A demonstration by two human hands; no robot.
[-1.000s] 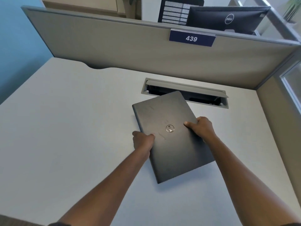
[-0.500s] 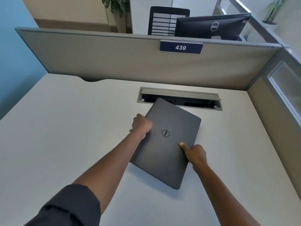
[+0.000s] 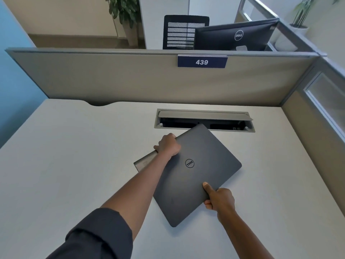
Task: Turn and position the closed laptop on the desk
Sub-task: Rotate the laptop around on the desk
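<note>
Both hands grip the closed laptop (image 3: 194, 176) on the counter (image 3: 74, 156).
Left hand (image 3: 168, 146) fingers clamp its far-left edge; right hand (image 3: 219, 200) pinches its near-right edge.

Laptop (image 3: 196, 176) lid is showing a round Dell logo; monitor (image 3: 235, 35) back is showing Dell too; blue plate (image 3: 202, 61) on the partition (image 3: 112, 77) is reading 439.
</note>
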